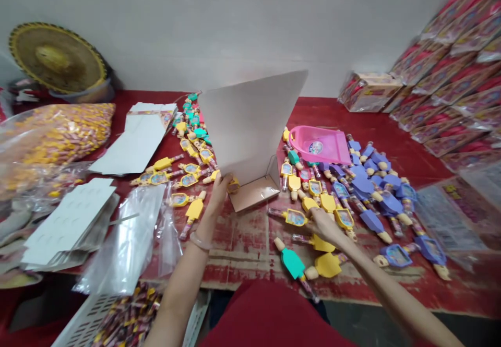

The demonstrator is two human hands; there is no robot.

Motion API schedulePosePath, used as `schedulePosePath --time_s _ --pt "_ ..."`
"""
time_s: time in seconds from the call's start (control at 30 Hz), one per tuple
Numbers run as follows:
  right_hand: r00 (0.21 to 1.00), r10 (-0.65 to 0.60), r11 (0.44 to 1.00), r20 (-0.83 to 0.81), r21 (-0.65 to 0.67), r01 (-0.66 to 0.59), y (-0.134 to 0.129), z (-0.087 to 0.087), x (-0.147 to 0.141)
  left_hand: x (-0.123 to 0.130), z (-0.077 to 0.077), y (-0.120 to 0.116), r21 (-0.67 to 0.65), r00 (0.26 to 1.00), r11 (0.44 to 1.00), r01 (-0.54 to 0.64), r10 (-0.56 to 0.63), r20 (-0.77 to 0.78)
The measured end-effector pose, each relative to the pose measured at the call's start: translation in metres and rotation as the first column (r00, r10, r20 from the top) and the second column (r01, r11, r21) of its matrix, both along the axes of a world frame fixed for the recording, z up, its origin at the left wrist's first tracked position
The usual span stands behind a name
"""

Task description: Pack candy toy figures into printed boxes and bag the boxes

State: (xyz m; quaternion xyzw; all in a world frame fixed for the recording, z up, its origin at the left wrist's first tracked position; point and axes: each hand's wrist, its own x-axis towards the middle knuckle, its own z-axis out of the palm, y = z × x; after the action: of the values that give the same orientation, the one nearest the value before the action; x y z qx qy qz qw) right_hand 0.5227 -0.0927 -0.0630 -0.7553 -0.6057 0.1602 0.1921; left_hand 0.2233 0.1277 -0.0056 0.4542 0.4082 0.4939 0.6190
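Observation:
An opened cardboard box (pixel 256 193) stands at the middle of the table, its tall white lid (pixel 250 122) raised and leaning back. My left hand (pixel 219 193) is closed at the box's left end, around a yellow toy (pixel 234 185) that its fingers partly cover. To the right, my right hand (pixel 323 227) reaches down into a spread of popsicle-shaped toys with clear tubes. Its fingers close on the end of a yellow popsicle-shaped toy (pixel 295 217). A green popsicle-shaped toy (pixel 293 263) lies nearer me, and many purple ones (pixel 366 182) are heaped farther right.
Behind the toys sits a pink plastic tray (pixel 332 151). Wrapped packages (pixel 450 86) are stacked at the right. On the left are white card sheets (pixel 133 143), clear plastic bags (pixel 131 232) and a big bag of small yellow pieces (pixel 74 133). A white basket (pixel 84 318) stands below the table edge.

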Motion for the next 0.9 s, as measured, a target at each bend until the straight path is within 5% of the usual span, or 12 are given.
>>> schedulePosePath --time_s 0.1,0.2,0.37,0.63,0.83,0.9 --pt "0.985 0.07 0.994 -0.157 -0.073 -0.082 0.013 0.031 0.002 0.0 0.002 -0.002 0.019 1.0 1.0 -0.002 0.003 -0.019" --pt "0.944 0.216 0.976 -0.25 0.043 -0.212 0.033 0.063 -0.019 0.0 0.003 -0.004 0.007 0.999 1.0 -0.004 0.004 -0.04" --pt "0.897 0.442 0.874 0.013 0.216 -0.435 0.085 0.082 -0.088 -0.001 0.005 -0.008 -0.026 0.999 1.0 -0.012 0.011 -0.035" --pt "0.572 0.775 0.604 0.268 -0.045 -0.796 0.111 0.096 -0.136 -0.001 0.003 -0.009 -0.008 0.997 1.0 -0.005 0.004 -0.071" --pt "0.596 0.771 0.633 0.224 -0.175 -0.754 0.15 0.133 -0.162 0.001 -0.001 -0.006 -0.016 1.0 1.0 -0.01 0.009 -0.007" --pt "0.56 0.809 0.587 0.178 -0.193 -0.787 0.162 0.138 -0.167 0.002 0.001 -0.005 -0.028 1.0 0.999 -0.018 0.018 -0.003"
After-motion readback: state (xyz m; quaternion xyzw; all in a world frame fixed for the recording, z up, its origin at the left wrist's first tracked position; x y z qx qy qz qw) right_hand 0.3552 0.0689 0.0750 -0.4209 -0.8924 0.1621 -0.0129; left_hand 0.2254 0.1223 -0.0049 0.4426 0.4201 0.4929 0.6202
